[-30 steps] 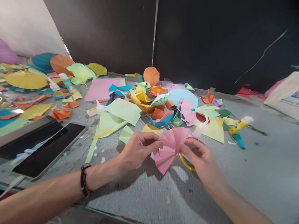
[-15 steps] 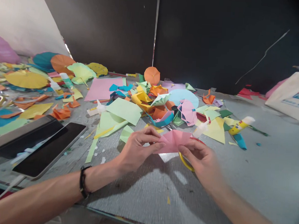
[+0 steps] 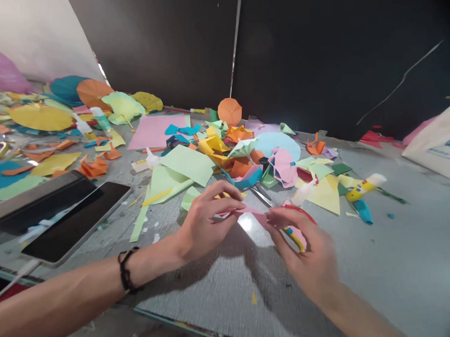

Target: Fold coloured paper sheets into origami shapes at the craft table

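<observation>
A small piece of pink paper (image 3: 256, 214) is held just above the table between both hands and shows nearly edge-on. My left hand (image 3: 210, 220) pinches its left end between thumb and fingers. Its right end is pinched by my right hand (image 3: 306, 248). Scissors (image 3: 263, 196) lie on the table beyond and partly behind my right hand, with red and yellow handles. A pile of coloured paper scraps (image 3: 211, 147) lies just past the hands, with a pale green sheet (image 3: 187, 165) near my left hand.
A phone (image 3: 77, 223) with a cable lies at the left beside a dark case (image 3: 38, 199). Round paper pieces (image 3: 41, 117) spread over the back left. At the right are a glue stick (image 3: 365, 187) and a white bag (image 3: 439, 144). A dark panel (image 3: 329, 58) stands behind.
The pink paper has tilted from facing the camera to nearly edge-on. My right hand has turned and lowered slightly, and more of the scissors shows.
</observation>
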`<state>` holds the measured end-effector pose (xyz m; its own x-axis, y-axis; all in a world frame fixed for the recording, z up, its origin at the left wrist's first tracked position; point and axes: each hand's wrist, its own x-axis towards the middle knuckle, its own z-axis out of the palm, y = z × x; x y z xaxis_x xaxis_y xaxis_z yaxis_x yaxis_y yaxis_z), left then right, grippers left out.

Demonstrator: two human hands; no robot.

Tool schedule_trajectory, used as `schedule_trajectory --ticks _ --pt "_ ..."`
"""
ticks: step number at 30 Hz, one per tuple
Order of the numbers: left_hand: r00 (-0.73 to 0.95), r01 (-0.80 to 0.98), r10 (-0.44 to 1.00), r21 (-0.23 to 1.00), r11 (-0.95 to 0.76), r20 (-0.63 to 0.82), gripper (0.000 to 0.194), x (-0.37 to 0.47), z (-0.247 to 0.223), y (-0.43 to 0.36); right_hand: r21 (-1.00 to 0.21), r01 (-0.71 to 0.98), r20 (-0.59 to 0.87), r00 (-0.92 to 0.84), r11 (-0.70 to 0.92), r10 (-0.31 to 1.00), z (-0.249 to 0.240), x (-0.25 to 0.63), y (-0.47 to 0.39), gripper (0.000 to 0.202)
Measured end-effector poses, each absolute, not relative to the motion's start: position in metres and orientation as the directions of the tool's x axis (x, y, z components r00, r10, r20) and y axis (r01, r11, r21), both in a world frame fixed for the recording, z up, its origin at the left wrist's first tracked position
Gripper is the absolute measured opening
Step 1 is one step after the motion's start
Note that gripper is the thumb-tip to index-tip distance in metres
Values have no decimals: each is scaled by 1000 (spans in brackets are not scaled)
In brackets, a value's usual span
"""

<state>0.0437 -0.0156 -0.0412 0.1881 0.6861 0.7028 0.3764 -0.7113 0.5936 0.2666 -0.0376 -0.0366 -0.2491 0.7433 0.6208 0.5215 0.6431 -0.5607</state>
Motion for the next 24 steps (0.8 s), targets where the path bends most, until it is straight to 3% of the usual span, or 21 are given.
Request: schedule_trajectory --ticks 5,11,24 --pt "193 360 662 576 -734 724 17 43 -41 -15 -507 546 646 -270 666 714 -37 265 -39 15" --pt "173 340 673 598 -726 719 15 45 -39 -18 -554 548 650 -186 627 737 -37 264 -43 14" --pt "175 323 641 571 -754 748 15 46 -37 -19 -543 520 661 -219 659 717 -35 266 -45 18"
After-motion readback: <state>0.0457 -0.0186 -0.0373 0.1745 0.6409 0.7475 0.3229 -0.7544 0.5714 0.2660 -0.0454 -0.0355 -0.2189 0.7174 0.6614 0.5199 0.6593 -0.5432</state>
